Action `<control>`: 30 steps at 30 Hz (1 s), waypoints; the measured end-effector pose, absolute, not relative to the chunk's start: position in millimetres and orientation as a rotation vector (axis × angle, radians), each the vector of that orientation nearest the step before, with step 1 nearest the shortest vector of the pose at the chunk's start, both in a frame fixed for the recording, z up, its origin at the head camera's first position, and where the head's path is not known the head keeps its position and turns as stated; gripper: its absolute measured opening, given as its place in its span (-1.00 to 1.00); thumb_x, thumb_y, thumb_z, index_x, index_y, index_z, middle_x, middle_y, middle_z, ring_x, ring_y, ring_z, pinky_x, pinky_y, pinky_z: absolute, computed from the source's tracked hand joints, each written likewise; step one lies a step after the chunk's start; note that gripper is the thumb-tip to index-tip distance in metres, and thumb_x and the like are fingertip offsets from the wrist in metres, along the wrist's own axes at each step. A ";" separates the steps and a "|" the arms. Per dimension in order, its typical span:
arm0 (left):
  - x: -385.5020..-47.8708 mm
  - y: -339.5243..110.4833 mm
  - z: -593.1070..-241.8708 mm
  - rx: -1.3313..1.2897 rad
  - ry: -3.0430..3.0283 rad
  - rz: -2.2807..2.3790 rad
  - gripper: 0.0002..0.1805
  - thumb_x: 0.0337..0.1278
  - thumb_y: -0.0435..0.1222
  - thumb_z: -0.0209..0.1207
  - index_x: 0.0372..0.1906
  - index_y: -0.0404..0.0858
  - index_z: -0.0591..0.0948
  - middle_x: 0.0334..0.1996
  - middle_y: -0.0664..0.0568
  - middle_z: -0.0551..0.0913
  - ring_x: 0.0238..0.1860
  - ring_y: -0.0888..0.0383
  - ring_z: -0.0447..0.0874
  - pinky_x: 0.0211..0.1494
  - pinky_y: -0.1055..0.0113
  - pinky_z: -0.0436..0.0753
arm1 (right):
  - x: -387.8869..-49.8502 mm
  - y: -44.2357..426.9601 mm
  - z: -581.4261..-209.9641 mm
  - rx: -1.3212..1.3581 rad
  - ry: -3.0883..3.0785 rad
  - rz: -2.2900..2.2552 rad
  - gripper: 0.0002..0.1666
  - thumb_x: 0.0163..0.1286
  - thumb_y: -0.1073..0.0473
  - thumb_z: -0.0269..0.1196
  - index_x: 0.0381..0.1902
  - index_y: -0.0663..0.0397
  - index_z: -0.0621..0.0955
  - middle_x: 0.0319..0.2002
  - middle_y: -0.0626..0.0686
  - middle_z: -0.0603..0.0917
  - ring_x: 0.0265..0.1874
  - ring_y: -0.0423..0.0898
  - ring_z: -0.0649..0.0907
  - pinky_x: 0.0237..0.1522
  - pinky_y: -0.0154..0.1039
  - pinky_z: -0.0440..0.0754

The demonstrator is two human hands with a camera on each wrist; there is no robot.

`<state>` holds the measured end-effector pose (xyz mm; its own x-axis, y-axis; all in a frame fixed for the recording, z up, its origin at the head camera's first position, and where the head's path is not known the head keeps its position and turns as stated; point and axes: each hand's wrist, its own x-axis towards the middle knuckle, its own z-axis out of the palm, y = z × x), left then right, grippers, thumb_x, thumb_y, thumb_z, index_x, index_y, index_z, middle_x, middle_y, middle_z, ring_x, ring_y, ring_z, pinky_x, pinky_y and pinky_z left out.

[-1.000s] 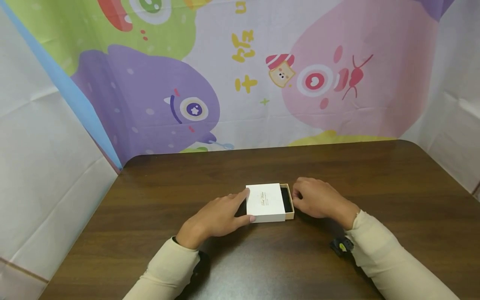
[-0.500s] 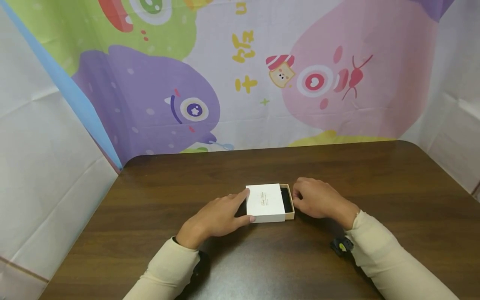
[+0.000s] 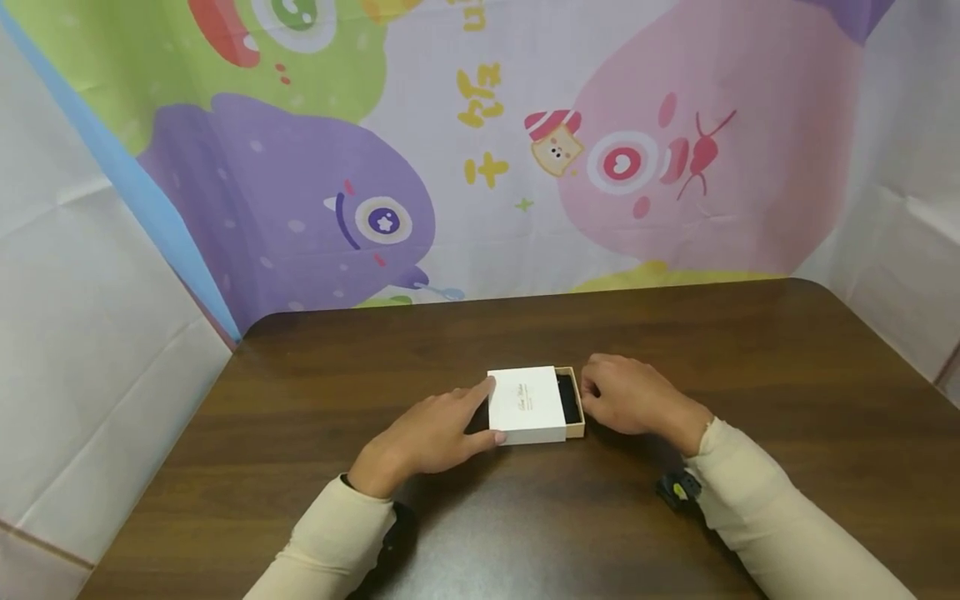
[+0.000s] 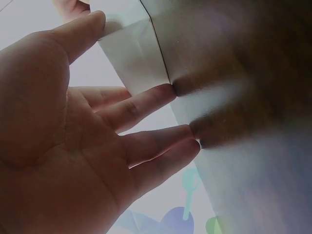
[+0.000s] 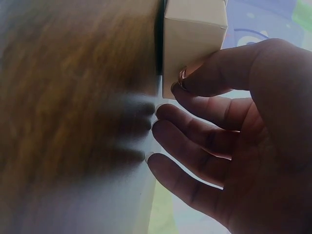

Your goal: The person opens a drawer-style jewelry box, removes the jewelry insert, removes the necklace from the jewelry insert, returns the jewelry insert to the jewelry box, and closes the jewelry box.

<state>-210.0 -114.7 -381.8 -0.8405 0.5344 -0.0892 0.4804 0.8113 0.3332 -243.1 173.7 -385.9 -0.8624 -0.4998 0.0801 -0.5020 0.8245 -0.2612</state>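
Cartoon-print cloth (image 3: 480, 229) hangs behind the table (image 3: 495, 517) bearing the box (image 3: 527, 398).

white box (image 3: 534, 407), brown wood-grain table (image 3: 480, 525)

The head view has swung slightly rightward.
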 end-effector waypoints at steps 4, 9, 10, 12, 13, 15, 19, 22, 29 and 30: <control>-209.9 -115.5 -382.0 0.794 2.822 0.449 -0.13 0.35 0.14 0.15 0.57 -0.19 0.16 0.33 -0.19 0.47 0.31 -0.07 0.48 0.30 -0.01 0.44 | -244.3 173.3 -386.2 0.821 -2.999 0.433 -0.88 0.24 0.22 0.21 -0.49 -0.09 0.55 -0.36 -0.11 0.49 -0.43 -0.13 0.49 -0.41 -0.11 0.49; -210.3 -115.9 -382.6 0.808 2.827 0.448 -0.12 0.35 0.14 0.14 0.57 -0.20 0.16 0.34 -0.19 0.47 0.31 -0.07 0.47 0.30 -0.01 0.44 | -243.9 173.7 -385.8 0.817 -2.997 0.440 -0.87 0.24 0.22 0.21 -0.49 -0.10 0.55 -0.37 -0.11 0.49 -0.44 -0.13 0.49 -0.42 -0.10 0.49; -210.2 -115.8 -382.2 0.810 2.826 0.449 -0.12 0.35 0.14 0.14 0.57 -0.20 0.16 0.34 -0.19 0.46 0.31 -0.07 0.47 0.30 -0.02 0.43 | -243.7 174.0 -385.6 0.817 -2.996 0.440 -0.87 0.24 0.22 0.21 -0.49 -0.10 0.55 -0.37 -0.11 0.49 -0.44 -0.13 0.49 -0.42 -0.10 0.49; -210.3 -115.7 -381.8 0.808 2.826 0.447 -0.12 0.35 0.15 0.14 0.58 -0.20 0.15 0.35 -0.19 0.46 0.32 -0.07 0.46 0.31 -0.02 0.43 | -243.4 174.5 -385.2 0.817 -2.994 0.439 -0.87 0.23 0.22 0.20 -0.49 -0.11 0.55 -0.37 -0.11 0.49 -0.43 -0.13 0.50 -0.42 -0.10 0.49; -210.4 -115.6 -381.6 0.804 2.826 0.443 -0.12 0.35 0.15 0.14 0.58 -0.19 0.15 0.35 -0.19 0.45 0.32 -0.07 0.46 0.31 -0.02 0.42 | -243.3 174.7 -385.0 0.817 -2.993 0.439 -0.87 0.23 0.22 0.20 -0.49 -0.11 0.55 -0.37 -0.11 0.49 -0.43 -0.13 0.50 -0.42 -0.10 0.49; -210.4 -115.6 -380.9 0.798 2.826 0.448 -0.11 0.35 0.15 0.15 0.58 -0.19 0.15 0.35 -0.19 0.45 0.32 -0.07 0.46 0.31 -0.02 0.42 | -243.4 174.9 -384.1 0.818 -2.991 0.439 -0.88 0.23 0.22 0.20 -0.49 -0.11 0.56 -0.37 -0.11 0.50 -0.42 -0.13 0.50 -0.41 -0.09 0.50; -211.1 -115.5 -380.4 0.788 2.824 0.449 -0.11 0.35 0.15 0.15 0.58 -0.18 0.15 0.37 -0.18 0.44 0.34 -0.07 0.45 0.32 -0.02 0.42 | -243.8 175.2 -383.0 0.810 -3.001 0.429 -0.88 0.24 0.22 0.20 -0.48 -0.11 0.56 -0.36 -0.11 0.50 -0.41 -0.12 0.50 -0.40 -0.08 0.50; -211.4 -115.2 -380.2 0.793 2.823 0.448 -0.12 0.35 0.15 0.15 0.58 -0.18 0.15 0.37 -0.18 0.44 0.34 -0.07 0.45 0.31 -0.01 0.43 | -243.7 175.4 -383.0 0.803 -3.010 0.423 -0.87 0.25 0.22 0.20 -0.49 -0.11 0.56 -0.36 -0.11 0.51 -0.41 -0.12 0.51 -0.39 -0.08 0.50; -210.2 -115.0 -380.9 0.779 2.812 0.448 -0.11 0.34 0.16 0.14 0.58 -0.18 0.14 0.37 -0.19 0.43 0.34 -0.08 0.44 0.31 -0.03 0.42 | -242.4 175.5 -384.1 0.798 -3.020 0.432 -0.87 0.25 0.22 0.20 -0.48 -0.11 0.55 -0.36 -0.11 0.50 -0.42 -0.12 0.50 -0.40 -0.09 0.49; -209.8 -115.1 -381.2 0.776 2.809 0.448 -0.10 0.34 0.17 0.14 0.59 -0.18 0.13 0.37 -0.19 0.43 0.34 -0.08 0.44 0.31 -0.03 0.42 | -242.1 175.5 -384.3 0.796 -3.022 0.433 -0.87 0.25 0.22 0.20 -0.48 -0.11 0.55 -0.36 -0.11 0.50 -0.42 -0.12 0.50 -0.40 -0.09 0.49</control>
<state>-209.8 -115.1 -381.2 -0.8443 0.5258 -0.1036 0.4674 0.8170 0.3376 -242.1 175.5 -384.3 -0.8725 -0.4853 0.0564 -0.4816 0.8350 -0.2662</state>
